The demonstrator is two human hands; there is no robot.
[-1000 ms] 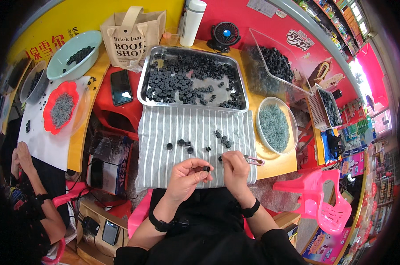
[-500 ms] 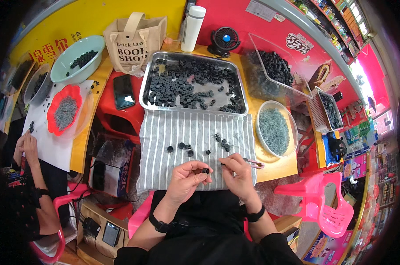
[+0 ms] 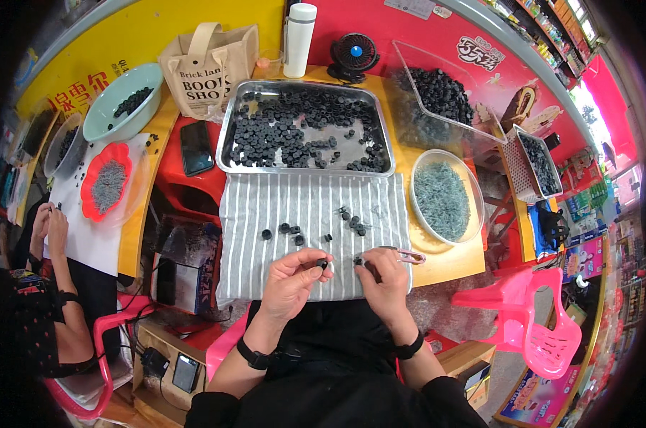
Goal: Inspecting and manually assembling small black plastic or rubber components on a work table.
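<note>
My left hand (image 3: 291, 282) pinches a small round black cap (image 3: 322, 264) between thumb and fingertips, above a grey-and-white striped cloth (image 3: 248, 207). Close beside it on the right, my right hand (image 3: 386, 284) is closed, with a small black piece (image 3: 358, 261) at its fingertips. A slim metal tool (image 3: 411, 256) with a pinkish end sticks out behind the right hand; I cannot tell whether it is held or lies on the cloth. Loose black caps (image 3: 267, 234) sit on the cloth beyond my hands, with another small cluster (image 3: 354, 224) to the right.
Behind the cloth stands a metal tray (image 3: 227, 165) of black parts. An oval tub (image 3: 480, 214) of thin grey-green pieces is right, a clear bin (image 3: 408, 118) behind it. A phone (image 3: 196, 148) lies left. Another person's hands (image 3: 52, 227) work at the far left.
The view has shifted slightly. My left hand still holds the cap. A small black piece now shows at my right fingertips. The other person's hands have risen a little.
</note>
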